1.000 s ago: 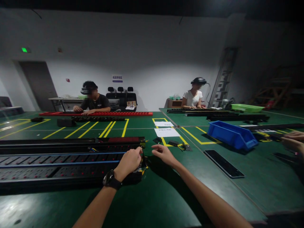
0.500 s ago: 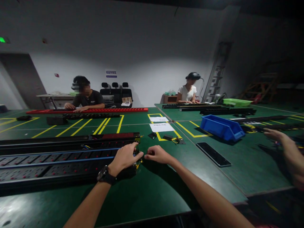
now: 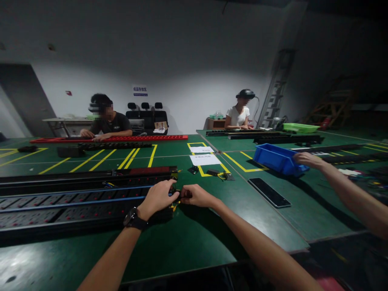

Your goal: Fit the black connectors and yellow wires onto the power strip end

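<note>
Long black socket strips point(image 3: 81, 220) with red dots and blue edging run in from the left. My left hand point(image 3: 159, 198), with a black watch on its wrist, is closed over the right-hand end of these strips. Beside it, my right hand point(image 3: 196, 196) is pinched at the strip's end, close to my left fingertips. A small dark piece seems to be between the hands, too hidden to name. Yellow wires point(image 3: 175, 207) stick out just below the fingers. Behind the strip's end lie a small black part point(image 3: 193, 169) and another black part with yellow wires point(image 3: 222, 175).
To the right lies a black-screened phone point(image 3: 269, 192). A co-worker's hand point(image 3: 306, 159) reaches to a blue bin point(image 3: 280, 161). White paper sheets point(image 3: 205, 160) lie mid-table. Across the green table, two people work at a red rail point(image 3: 145, 138) and black rails point(image 3: 273, 139).
My right hand has come slightly left, closer to my left hand at the strip's end. From the right, the co-worker's hand has moved left to the blue bin.
</note>
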The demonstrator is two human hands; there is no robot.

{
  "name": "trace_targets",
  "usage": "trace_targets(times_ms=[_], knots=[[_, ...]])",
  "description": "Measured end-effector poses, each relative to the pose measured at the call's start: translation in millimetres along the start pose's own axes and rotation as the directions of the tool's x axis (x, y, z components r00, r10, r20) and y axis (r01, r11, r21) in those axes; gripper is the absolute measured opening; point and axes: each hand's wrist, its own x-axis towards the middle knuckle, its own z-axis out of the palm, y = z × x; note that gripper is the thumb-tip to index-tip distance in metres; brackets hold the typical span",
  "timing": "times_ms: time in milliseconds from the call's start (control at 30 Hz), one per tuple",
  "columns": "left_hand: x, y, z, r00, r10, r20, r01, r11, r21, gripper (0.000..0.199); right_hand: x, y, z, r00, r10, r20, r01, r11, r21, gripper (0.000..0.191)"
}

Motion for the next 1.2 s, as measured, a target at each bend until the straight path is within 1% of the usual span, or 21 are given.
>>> trace_targets(times_ms=[167,267,333,467,567,667,767,833,900,1000,1067,1133,1200], knots=[[0,1,-1.3,1.000,-0.006,0.017,0.006,1.000,0.008,0.050,0,5,-10,0.993,-0.004,0.114,-0.007,0.996,0.093,0.021],[0,0,-1.7,1.000,0.007,0.026,-0.007,1.000,0.007,0.053,-2,10,-16,0.982,-0.001,0.187,-0.016,0.996,0.090,0.026],[0,0,-2.1,0.999,0.025,0.032,-0.025,1.000,0.007,0.053,-4,13,-19,0.981,0.011,0.192,-0.024,0.998,0.062,0.026],[-1,-1,-2.1,0.998,0.047,0.034,-0.047,0.999,0.000,0.051,-7,16,-26,0.990,0.059,0.127,-0.058,0.998,-0.015,0.024],[-1,-1,-1.4,0.998,0.043,0.034,-0.043,0.999,-0.004,0.053,-8,17,-29,0.992,0.085,0.098,-0.082,0.996,-0.032,0.023],[-1,-1,-2.4,0.999,0.039,0.029,-0.038,0.999,-0.017,0.055,-8,21,-28,0.994,0.091,0.056,-0.087,0.994,-0.065,0.022],[-1,0,-7.1,0.998,0.046,0.039,-0.044,0.997,-0.058,0.058,-7,26,-27,0.997,0.075,-0.015,-0.077,0.988,-0.137,0.021],[-1,0,-11.2,0.997,0.035,0.065,-0.028,0.994,-0.105,0.058,-7,29,-27,0.996,0.068,-0.053,-0.077,0.979,-0.190,0.021],[1,0,-14.2,0.996,-0.015,0.089,0.029,0.986,-0.162,0.051,-7,30,-26,0.994,0.063,-0.089,-0.082,0.970,-0.228,0.021],[4,-4,-14.6,0.992,-0.094,0.083,0.110,0.971,-0.213,0.036,-7,24,-23,0.988,0.034,-0.152,-0.071,0.967,-0.245,0.024],[6,-7,-12.7,0.992,-0.107,0.063,0.118,0.970,-0.214,0.033,-6,17,-19,0.986,-0.006,-0.168,-0.036,0.968,-0.247,0.026],[6,-9,-10.4,0.993,-0.108,0.051,0.116,0.973,-0.202,0.031,-4,9,-12,0.987,-0.035,-0.158,-0.005,0.969,-0.247,0.027],[6,-9,-8.6,0.992,-0.113,0.047,0.120,0.976,-0.182,0.031,-2,2,-4,0.988,-0.032,-0.154,-0.008,0.969,-0.248,0.029]])
